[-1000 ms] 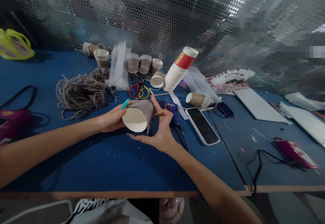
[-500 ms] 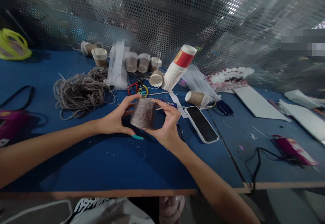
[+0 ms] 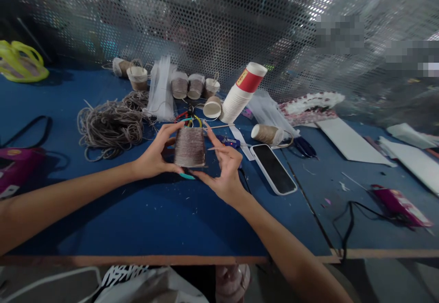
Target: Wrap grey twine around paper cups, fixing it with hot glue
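Between my two hands is a paper cup wrapped in grey-brown cord (image 3: 190, 146), its wider end down, held a little above the blue table. My left hand (image 3: 158, 153) grips it from the left, thumb at the lower rim and a finger at the top. From the right, my right hand (image 3: 226, 170) spans it, thumb under the bottom edge and index finger near the top. Behind the cup, partly hidden, lie pliers with red and yellow handles (image 3: 196, 121). A pile of loose grey cord (image 3: 109, 127) is left of my left hand.
A leaning stack of white paper cups (image 3: 236, 99) stands behind. A phone (image 3: 273, 169) lies to the right, near a cord-wrapped cup on its side (image 3: 265, 134). Several small wrapped cups (image 3: 179, 85) line the back by a perforated metal screen (image 3: 206, 24). A purple glue gun (image 3: 399, 206) lies far right.
The wrapped cup has turned from tilted to nearly upright in my hands and shifted slightly left. My right index finger is straighter near its top.
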A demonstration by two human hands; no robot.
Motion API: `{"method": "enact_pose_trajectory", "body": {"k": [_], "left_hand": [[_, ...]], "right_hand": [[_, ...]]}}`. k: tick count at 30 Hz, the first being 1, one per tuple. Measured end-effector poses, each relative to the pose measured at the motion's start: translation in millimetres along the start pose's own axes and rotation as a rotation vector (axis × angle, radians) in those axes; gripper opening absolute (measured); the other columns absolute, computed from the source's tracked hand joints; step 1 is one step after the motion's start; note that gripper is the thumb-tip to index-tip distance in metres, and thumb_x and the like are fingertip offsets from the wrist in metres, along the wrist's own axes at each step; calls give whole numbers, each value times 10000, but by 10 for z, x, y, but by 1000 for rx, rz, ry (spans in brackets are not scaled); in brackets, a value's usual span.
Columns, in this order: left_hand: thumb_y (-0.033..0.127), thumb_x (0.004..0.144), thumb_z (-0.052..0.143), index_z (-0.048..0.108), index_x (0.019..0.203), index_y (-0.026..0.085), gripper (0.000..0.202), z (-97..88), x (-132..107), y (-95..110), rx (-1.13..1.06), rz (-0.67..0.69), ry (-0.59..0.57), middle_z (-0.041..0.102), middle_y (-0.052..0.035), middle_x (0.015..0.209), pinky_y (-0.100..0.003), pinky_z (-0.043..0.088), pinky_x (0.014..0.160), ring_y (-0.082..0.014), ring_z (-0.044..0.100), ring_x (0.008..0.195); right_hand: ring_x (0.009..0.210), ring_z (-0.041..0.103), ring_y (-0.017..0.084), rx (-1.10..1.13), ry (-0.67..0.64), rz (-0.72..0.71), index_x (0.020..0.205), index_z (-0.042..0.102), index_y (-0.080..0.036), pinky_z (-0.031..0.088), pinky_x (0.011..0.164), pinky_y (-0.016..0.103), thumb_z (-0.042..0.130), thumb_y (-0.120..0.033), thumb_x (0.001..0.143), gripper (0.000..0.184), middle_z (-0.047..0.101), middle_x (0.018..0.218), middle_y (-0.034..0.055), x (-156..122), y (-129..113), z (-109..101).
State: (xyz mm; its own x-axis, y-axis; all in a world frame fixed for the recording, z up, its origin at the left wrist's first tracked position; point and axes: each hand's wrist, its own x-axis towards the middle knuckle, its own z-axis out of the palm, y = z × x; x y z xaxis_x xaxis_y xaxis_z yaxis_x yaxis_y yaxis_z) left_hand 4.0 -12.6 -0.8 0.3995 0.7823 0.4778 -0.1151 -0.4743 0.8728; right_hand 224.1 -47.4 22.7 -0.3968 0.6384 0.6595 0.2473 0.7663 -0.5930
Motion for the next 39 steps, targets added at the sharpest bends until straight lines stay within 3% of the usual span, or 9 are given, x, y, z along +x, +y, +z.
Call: {"method": "enact_pose_trajectory", "body": {"k": [9,14,20,24,29,32,34,36,39], "left_hand": [[311,712,860,227,1538,417,1046,8,9,61,-138,-85,-119,274,-102,1617,-539,513,1066,-370,488,1378],[289,715,853,319,1485,342,938,-9,43,82,-41,-61,-100,358,-141,1559,-531,492,1084,-355,525,1346],[350,692,867,391,1340,291,806,-76,109,-59,3,-15,75,396,-142,1485,-497,488,1083,-341,483,1376],[438,653,884,341,1336,318,881,-124,139,-177,34,87,220,310,-131,1536,-493,486,1077,-335,430,1407],[468,661,876,310,1311,384,866,-144,149,-240,19,131,293,244,-90,1577,-482,469,1096,-306,382,1444],[507,647,875,293,1321,378,900,-140,155,-252,7,130,297,247,-99,1577,-505,448,1116,-323,333,1474],[535,649,866,296,1309,366,888,-136,157,-254,11,146,316,231,-105,1585,-520,431,1127,-334,280,1500],[546,651,861,299,1289,365,870,-134,155,-251,18,172,331,224,-99,1586,-518,421,1134,-332,243,1515],[505,690,851,290,1278,385,821,-138,144,-249,6,192,317,259,-72,1557,-487,414,1144,-304,266,1502]], "right_hand": [[1316,562,212,6,-31,214,1014,287,-294,506,1029,452,548,-378,975,276,542,1452,175,-84,30,11],[1315,567,201,-33,-43,174,945,256,-297,512,1032,473,496,-221,963,252,523,1481,147,-18,-56,44],[1524,277,253,-124,-30,4,909,240,-295,287,1192,651,574,-80,829,405,454,1546,149,6,-131,-2],[1511,303,283,-124,-91,-13,882,268,-284,236,1198,693,565,-94,802,361,515,1505,136,-25,-177,-23],[1314,582,295,-92,-67,-87,929,331,-280,418,1100,654,565,-69,790,344,642,1363,141,-68,-234,-34],[993,726,252,-89,74,-102,1007,343,-283,598,832,501,555,-82,811,352,704,1157,111,-68,-189,-77],[872,703,232,-252,254,-44,1023,344,-279,594,712,428,571,-138,837,326,659,1043,88,-46,-106,-131],[941,654,276,-555,409,105,1006,356,-259,568,783,494,629,-270,847,316,594,1032,118,-10,2,-205],[1122,554,433,-921,396,451,986,405,-186,450,924,672,699,-553,779,514,558,1088,254,49,141,-318]]}}
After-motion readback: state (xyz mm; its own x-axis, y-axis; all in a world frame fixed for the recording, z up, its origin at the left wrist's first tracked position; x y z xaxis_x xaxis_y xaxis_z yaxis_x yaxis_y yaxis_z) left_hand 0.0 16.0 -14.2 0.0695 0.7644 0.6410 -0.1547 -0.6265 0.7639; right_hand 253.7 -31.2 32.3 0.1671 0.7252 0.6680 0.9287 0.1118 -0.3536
